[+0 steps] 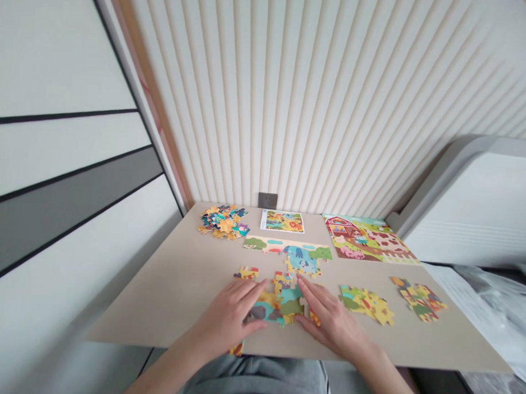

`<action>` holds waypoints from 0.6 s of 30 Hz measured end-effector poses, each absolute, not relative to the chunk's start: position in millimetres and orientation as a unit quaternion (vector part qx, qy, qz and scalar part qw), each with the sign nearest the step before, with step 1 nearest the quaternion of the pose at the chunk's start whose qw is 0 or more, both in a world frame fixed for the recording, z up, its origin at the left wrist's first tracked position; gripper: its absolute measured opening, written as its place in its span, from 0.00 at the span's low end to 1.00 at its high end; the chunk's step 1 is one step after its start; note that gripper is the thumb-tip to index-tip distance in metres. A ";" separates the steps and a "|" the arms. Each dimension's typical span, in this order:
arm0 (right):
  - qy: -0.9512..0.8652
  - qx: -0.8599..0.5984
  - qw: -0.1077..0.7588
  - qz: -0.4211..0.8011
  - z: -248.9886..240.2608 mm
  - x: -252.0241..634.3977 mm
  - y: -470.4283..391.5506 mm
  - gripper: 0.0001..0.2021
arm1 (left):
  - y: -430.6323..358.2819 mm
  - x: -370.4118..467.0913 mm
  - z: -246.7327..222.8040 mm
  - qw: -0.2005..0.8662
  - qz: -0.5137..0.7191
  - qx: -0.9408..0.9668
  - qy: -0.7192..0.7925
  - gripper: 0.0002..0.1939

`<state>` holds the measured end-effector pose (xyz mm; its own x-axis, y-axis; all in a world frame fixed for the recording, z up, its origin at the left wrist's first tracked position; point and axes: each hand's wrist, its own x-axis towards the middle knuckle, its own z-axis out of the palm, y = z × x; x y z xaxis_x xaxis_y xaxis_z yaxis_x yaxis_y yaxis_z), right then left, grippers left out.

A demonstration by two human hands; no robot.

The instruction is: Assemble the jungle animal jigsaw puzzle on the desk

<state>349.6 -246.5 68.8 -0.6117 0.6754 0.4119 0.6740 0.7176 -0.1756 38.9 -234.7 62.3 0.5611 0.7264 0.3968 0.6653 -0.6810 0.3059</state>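
A partly joined jigsaw section (280, 304) in teal, green and yellow lies flat between my two hands. My left hand (231, 308) is at its left side, fingers stretched and thumb apart, holding nothing I can make out. On the right side my right hand (330, 320) rests with fingers extended and thumb spread, partly covering an orange and yellow piece (314, 317). Just beyond is another joined section (301, 259) with blue elephants, attached to a strip (261, 244) with trees. A small loose piece (246, 272) sits above my left hand, and another (237, 349) is near the front edge.
A mixed pile of puzzle pieces (224, 221) is at the back left of the table (156, 297). The reference picture card (283, 221) lies by the wall. Right of it is a completed farm puzzle (365, 239). Two piece clusters, yellow (367, 303) and multicoloured (420, 299), lie at right.
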 end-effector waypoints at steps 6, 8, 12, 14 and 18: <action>-0.915 -0.331 0.229 -0.007 68.4 324.0 -244.9 0.40 | -233.0 51.8 59.3 0.106 0.240 0.876 0.403 0.42; -0.918 -0.322 0.230 -0.013 70.7 320.0 -245.7 0.39 | -233.3 49.4 60.1 0.104 0.244 0.875 0.405 0.43; -0.923 -0.304 0.236 -0.020 72.7 313.8 -248.5 0.38 | -236.2 47.1 66.3 0.103 0.235 0.883 0.394 0.39; -0.925 -0.298 0.234 -0.027 70.7 311.2 -250.5 0.38 | -237.3 47.7 68.7 0.103 0.233 0.884 0.392 0.34; -0.925 -0.299 0.233 -0.042 65.5 307.1 -254.5 0.35 | -237.4 49.6 69.9 0.088 0.224 0.892 0.382 0.29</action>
<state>307.1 -254.5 65.5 -0.7134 0.5328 0.4551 0.5718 0.8181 -0.0614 49.6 -237.4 69.9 0.6075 0.7217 0.3318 0.6427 -0.6921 0.3284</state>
